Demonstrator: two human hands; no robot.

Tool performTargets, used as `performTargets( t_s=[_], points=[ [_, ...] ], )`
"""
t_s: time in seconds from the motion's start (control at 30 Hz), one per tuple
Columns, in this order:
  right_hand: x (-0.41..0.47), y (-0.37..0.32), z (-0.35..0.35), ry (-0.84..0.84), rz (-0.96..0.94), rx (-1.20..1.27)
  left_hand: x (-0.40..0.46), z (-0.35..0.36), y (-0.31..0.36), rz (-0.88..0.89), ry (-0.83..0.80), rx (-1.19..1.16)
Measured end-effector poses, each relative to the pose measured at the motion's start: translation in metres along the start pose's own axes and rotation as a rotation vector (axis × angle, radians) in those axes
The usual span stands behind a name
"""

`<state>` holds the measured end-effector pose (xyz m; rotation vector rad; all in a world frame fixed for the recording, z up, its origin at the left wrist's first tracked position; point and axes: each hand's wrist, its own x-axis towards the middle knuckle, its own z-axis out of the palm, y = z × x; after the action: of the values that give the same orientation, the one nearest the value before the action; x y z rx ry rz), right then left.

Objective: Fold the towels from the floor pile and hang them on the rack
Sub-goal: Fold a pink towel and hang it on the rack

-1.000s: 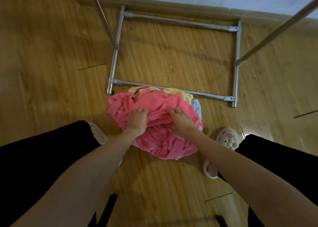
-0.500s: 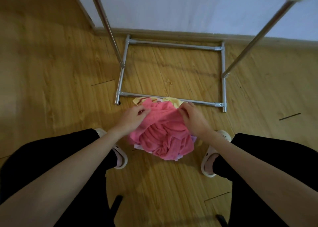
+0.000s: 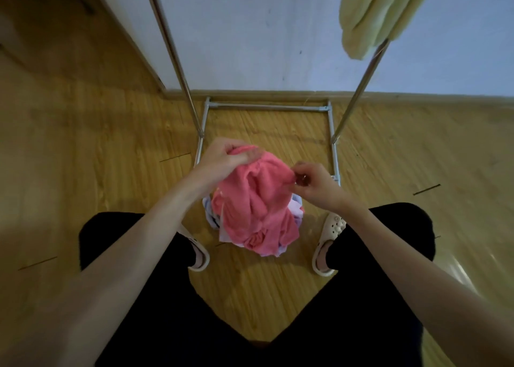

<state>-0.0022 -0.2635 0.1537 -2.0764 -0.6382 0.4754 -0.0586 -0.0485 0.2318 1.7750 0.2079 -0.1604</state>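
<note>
- Left hand [image 3: 222, 159] fingers curled round the top edge of the pink towel [image 3: 256, 200]; right hand [image 3: 314, 184] pinches the edge opposite.
- Towel hangs bunched below the fingers, its lower end on the floor pile [image 3: 294, 213].
- Prob. best: slide both pinches out to the corners, lift clear, shake flat, then fold.
- Rack [image 3: 332, 133] just beyond the fingertips.

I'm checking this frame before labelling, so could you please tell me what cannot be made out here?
- Rack top bar, head view: cut off by the upper edge.
- Pale yellow towel: its top is cut off too.
- Pile beneath the pink towel: mostly covered, so its count is unclear.
- Right hand fingers: blurred at the pinch.
- Left hand: fingertips buried in cloth.
</note>
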Motion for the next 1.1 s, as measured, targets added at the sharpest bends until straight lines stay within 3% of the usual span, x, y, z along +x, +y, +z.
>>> performTargets(
  t_s=[0.13, 0.3, 0.37, 0.47, 0.57, 0.7, 0.83, 0.93, 1.1],
  points=[
    [-0.018, -0.003, 0.004, -0.048, 0.025, -0.055, -0.022, -0.002, 0.023, -0.009, 0.008, -0.242],
    [-0.04, -0.002, 0.017, -0.104, 0.158, 0.01, -0.03, -0.011, 0.038, -0.049, 0.153, -0.583],
    [-0.045, -0.018, 0.015, -0.046, 0.17, 0.061, -0.03, -0.014, 0.037, -0.037, 0.216, -0.461],
    [-0.047, -0.058, -0.001, 0.045, 0.069, 0.038, -0.025, -0.015, 0.026, 0.064, 0.257, -0.022],
    [-0.045, -0.101, -0.022, 0.154, -0.052, 0.045, -0.02, -0.013, 0.021, 0.148, 0.225, 0.149],
    [-0.039, -0.141, -0.047, 0.38, -0.073, 0.121, -0.015, -0.009, 0.031, 0.24, 0.19, 0.2],
    [-0.024, -0.167, -0.064, 0.51, 0.093, 0.366, -0.021, -0.007, 0.041, 0.249, 0.104, 0.226],
    [-0.01, -0.185, -0.069, 0.523, 0.257, 0.556, -0.038, -0.009, 0.04, 0.215, 0.043, 0.224],
    [0.004, -0.215, -0.056, 0.477, 0.41, 0.745, -0.067, -0.019, 0.026, 0.222, -0.207, 0.099]
  ],
)
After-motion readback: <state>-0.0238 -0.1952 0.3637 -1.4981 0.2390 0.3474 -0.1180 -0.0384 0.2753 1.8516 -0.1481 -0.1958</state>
